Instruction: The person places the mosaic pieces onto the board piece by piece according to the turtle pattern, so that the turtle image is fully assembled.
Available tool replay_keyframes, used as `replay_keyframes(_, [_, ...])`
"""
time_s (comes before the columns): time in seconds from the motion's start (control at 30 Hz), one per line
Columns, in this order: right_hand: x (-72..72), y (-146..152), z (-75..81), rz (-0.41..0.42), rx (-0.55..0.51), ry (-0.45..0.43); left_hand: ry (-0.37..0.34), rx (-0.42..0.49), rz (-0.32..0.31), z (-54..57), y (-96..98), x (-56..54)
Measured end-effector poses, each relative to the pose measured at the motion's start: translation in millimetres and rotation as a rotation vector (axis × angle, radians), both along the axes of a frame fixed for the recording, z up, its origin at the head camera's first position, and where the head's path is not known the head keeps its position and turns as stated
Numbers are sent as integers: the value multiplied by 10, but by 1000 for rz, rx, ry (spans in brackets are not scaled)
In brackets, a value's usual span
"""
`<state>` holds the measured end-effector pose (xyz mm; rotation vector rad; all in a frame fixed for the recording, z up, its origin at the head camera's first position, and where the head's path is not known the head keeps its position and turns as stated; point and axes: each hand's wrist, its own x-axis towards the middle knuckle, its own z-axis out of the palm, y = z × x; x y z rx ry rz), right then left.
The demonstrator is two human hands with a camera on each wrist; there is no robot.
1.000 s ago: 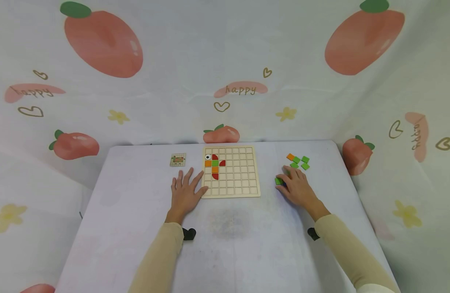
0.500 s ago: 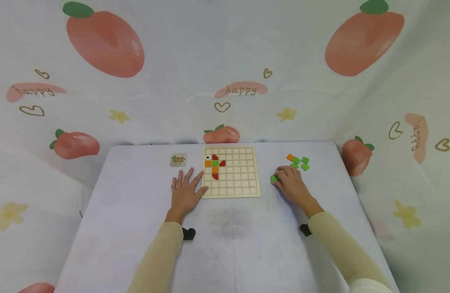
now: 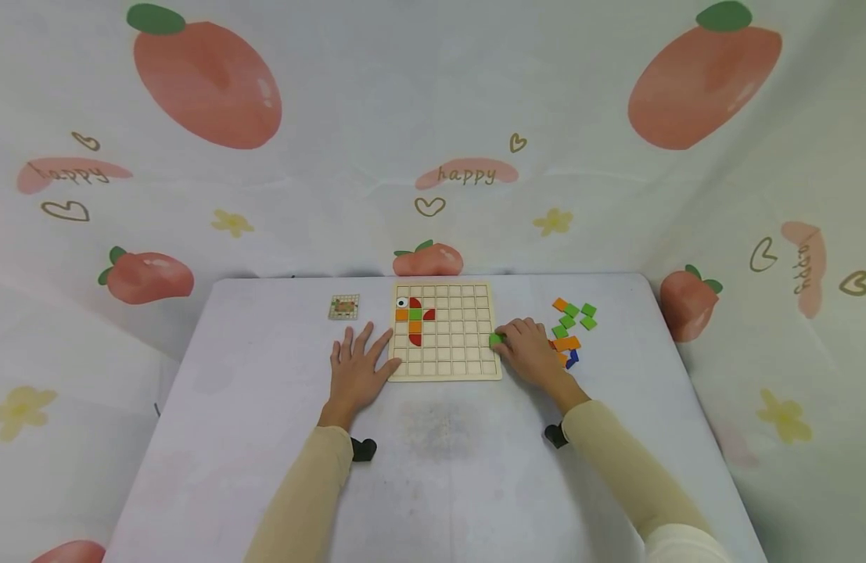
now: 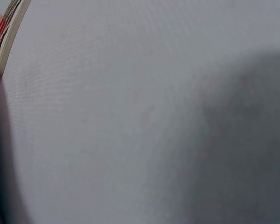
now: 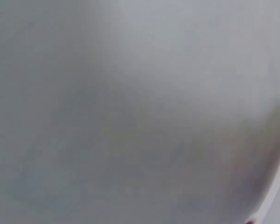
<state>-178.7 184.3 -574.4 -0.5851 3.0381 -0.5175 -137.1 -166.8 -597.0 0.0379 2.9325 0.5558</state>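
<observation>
A square wooden grid board [image 3: 461, 367] lies at the middle of the table, with orange, green and red tiles and an eye tile [image 3: 402, 303] set in its left part. My left hand [image 3: 357, 377] rests flat with spread fingers at the board's left edge, thumb touching the lower left rim. Over the board's right edge, my right hand [image 3: 533, 352] pinches a green square tile [image 3: 495, 339] between thumb and fingers. The left wrist view catches only the board's edge [image 4: 11, 39] and a fingertip. Mostly blurred table fills the right wrist view.
A small picture card [image 3: 344, 306] lies left of the board. Right of the right hand are loose green tiles [image 3: 588, 310], orange tiles [image 3: 567, 343] and a blue piece [image 3: 573, 358]. A patterned cloth [image 3: 320, 227] hangs behind the table.
My right hand has moved left with the green tile, from the loose pieces to the board's right edge. Orange and blue pieces it covered now show. My left hand stays put.
</observation>
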Motion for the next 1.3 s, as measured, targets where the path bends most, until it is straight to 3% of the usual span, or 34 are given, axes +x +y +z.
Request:
replay_keyframes(0.23, [-87,-337,30,13,-67,-30,10,-10,2,-9,1,0])
replay_keyframes(0.6, [-192,-806,18,123,-195,52,2,-11,0,-23,18,3])
replay_keyframes(0.9, [-268,-1116,-1,-2,-283,-138,15,-10,-8,-31,-6,-2])
replay_keyframes(1.07, [-280,-1177,-56,-68,-324,-140,11,-15,-11,-26,-4,-5])
replay_keyframes(1.3, [-297,-1198,-104,-74,-330,-130,5,-21,-5,-43,-9,-7])
